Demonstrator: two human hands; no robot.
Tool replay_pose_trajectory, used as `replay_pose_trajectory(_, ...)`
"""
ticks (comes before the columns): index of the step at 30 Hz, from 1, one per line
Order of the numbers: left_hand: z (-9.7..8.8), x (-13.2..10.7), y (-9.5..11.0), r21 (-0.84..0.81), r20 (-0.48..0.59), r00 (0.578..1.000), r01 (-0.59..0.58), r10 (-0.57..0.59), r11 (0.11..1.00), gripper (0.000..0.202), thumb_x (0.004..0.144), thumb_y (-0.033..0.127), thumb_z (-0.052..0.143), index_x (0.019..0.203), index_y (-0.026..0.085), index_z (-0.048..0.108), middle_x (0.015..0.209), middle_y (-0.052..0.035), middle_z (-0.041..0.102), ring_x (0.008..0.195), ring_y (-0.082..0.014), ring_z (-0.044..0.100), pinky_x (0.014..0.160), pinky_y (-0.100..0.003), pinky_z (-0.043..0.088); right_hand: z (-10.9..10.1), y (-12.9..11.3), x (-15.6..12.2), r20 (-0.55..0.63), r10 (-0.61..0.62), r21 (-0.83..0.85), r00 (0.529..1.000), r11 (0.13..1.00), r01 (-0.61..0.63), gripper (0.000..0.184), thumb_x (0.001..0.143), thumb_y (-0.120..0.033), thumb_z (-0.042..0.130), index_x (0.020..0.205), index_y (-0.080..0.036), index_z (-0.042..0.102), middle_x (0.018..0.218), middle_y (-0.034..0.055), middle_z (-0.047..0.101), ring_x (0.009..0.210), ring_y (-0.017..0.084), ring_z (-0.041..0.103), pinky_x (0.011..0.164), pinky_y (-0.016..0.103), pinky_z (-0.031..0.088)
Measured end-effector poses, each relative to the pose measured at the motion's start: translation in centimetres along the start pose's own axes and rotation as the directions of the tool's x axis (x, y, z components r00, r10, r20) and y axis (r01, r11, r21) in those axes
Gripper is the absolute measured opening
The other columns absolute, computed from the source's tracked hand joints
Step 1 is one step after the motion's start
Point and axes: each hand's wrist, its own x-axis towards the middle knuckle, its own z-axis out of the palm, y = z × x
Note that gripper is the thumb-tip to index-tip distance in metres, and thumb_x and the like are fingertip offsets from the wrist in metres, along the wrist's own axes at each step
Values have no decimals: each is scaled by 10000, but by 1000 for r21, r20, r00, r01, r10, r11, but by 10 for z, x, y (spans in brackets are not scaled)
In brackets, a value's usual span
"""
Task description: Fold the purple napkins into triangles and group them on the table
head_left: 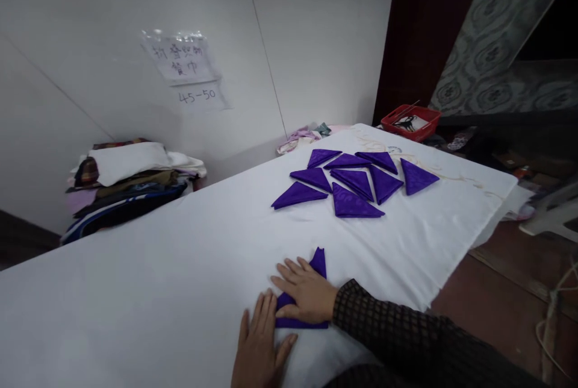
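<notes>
A purple cloth napkin (301, 323), folded into a triangle, lies on the white tablecloth (180, 303) close to me. My right hand (307, 291) rests flat across its middle with the fingers spread, hiding much of the cloth. Beside its left corner, my left hand (259, 343) lies stretched out on the tablecloth, fingertips at the napkin's edge and thumb near its lower side. Farther back, several more purple folded napkins (356, 202) lie in a loose group, mostly triangles with thick layered edges.
A pile of folded clothes (130, 177) stands along the wall at left. Behind the napkins lie crumpled pink cloths (300, 138). A red plastic basket (422, 129) sits past the far table corner. A handwritten paper sign (185, 68) hangs on the wall. A white stool (553, 216) stands at right.
</notes>
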Motion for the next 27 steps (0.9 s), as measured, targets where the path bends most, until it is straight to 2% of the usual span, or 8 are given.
replay_pose_trajectory(3, 2, -14, -4, 18, -87, 996, 31, -29, 999, 700, 822, 607, 397, 1388, 194, 405, 1428, -105, 395, 1319, -305, 362, 1076, -495, 291, 1, 1, 0, 21, -1, -14, 1000, 1000, 1, 734, 876, -654, 302, 1447, -194, 271, 1517, 115, 219, 1403, 278, 103, 1128, 496, 57)
replay_pose_trajectory(6, 2, -21, -6, 31, -124, 990, 67, -62, 997, 694, 829, 594, 398, 1389, 185, 397, 1425, -115, 403, 1321, -298, 359, 1080, -491, 271, 3, 2, 1, 22, 4, -44, 1000, 999, -3, 733, 872, -657, 312, 1442, -198, 284, 1516, 113, 223, 1403, 279, 105, 1125, 497, 59)
replay_pose_trajectory(10, -6, -22, -3, -3, -93, 989, 118, -117, 993, 654, 849, 545, 393, 1384, 169, 396, 1422, -128, 406, 1328, -290, 349, 1069, -517, 268, 4, 4, 1, 29, -11, -87, 1000, 996, 13, 724, 878, -654, 297, 1440, -197, 289, 1510, 118, 242, 1401, 279, 115, 1121, 493, 69)
replay_pose_trajectory(15, -28, -16, 6, -199, -33, 966, 245, -257, 949, 498, 890, 388, 383, 1338, 178, 441, 1403, -109, 442, 1330, -239, 355, 1078, -485, 268, 6, 6, 0, 40, -9, -151, 999, 988, 15, 712, 893, -637, 269, 1443, -185, 286, 1502, 127, 259, 1396, 292, 131, 1115, 495, 71)
replay_pose_trajectory(17, -33, -12, 8, -289, -78, 952, 262, -295, 921, 430, 877, 368, 420, 1254, 187, 518, 1349, -97, 511, 1300, -229, 399, 1074, -465, 288, 7, 7, 0, 44, -4, -167, 999, 986, 11, 713, 892, -638, 268, 1444, -186, 283, 1504, 124, 258, 1397, 290, 126, 1113, 494, 71)
replay_pose_trajectory(20, -32, -3, 10, -410, -177, 930, 227, -321, 883, 287, 854, 363, 460, 1019, 195, 624, 1221, -86, 614, 1215, -220, 488, 1040, -425, 354, 8, 8, 0, 44, -9, -177, 999, 984, 16, 711, 889, -640, 274, 1441, -192, 291, 1501, 116, 269, 1395, 290, 134, 1110, 493, 84)
replay_pose_trajectory(23, -27, 5, 9, -472, -251, 898, 212, -360, 856, 214, 844, 360, 464, 802, 211, 611, 1155, -82, 642, 1180, -229, 511, 1007, -436, 387, 8, 8, 0, 34, -18, -189, 999, 982, 24, 706, 889, -639, 277, 1437, -194, 298, 1499, 114, 275, 1390, 291, 151, 1107, 494, 97)
replay_pose_trajectory(27, -24, 11, 6, -456, -275, 885, 223, -375, 862, 222, 837, 365, 471, 696, 221, 563, 1130, -78, 640, 1199, -247, 486, 1001, -464, 376, 7, 7, 0, 16, -23, -208, 1000, 978, 26, 697, 894, -631, 278, 1431, -188, 307, 1498, 117, 277, 1389, 289, 158, 1106, 490, 102)
